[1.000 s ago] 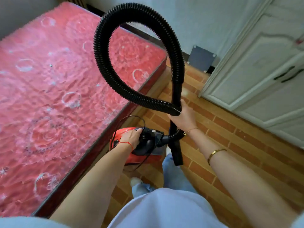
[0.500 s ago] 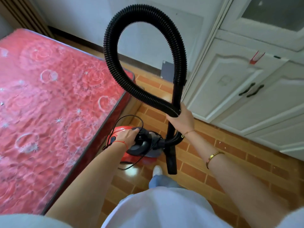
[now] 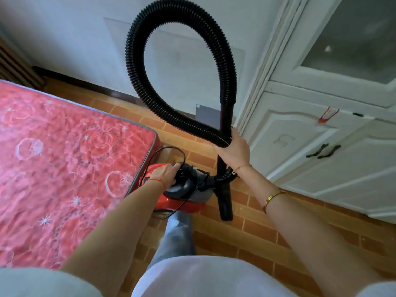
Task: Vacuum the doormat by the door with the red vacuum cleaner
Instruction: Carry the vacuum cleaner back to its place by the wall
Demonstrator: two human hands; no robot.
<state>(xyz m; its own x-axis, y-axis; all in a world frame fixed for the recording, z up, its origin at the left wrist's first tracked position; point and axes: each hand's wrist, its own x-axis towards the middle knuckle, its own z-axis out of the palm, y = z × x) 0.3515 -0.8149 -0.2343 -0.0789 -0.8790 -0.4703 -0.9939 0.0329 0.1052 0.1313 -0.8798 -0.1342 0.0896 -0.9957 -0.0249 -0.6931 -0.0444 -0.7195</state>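
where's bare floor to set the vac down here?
Free: brick floor right of the black wand, bordered by the white cabinet; also the strip between the mattress and the back wall. Crowded: the gap by the mattress edge, filled by the red vacuum cleaner, its cord, and the person's leg.

A bedroom in a home: a red patterned mattress (image 3: 64, 168) lies beside a brick-patterned floor (image 3: 257, 236), with a white panelled cabinet (image 3: 321, 146) along the right and a plain pale wall (image 3: 75, 39) behind.
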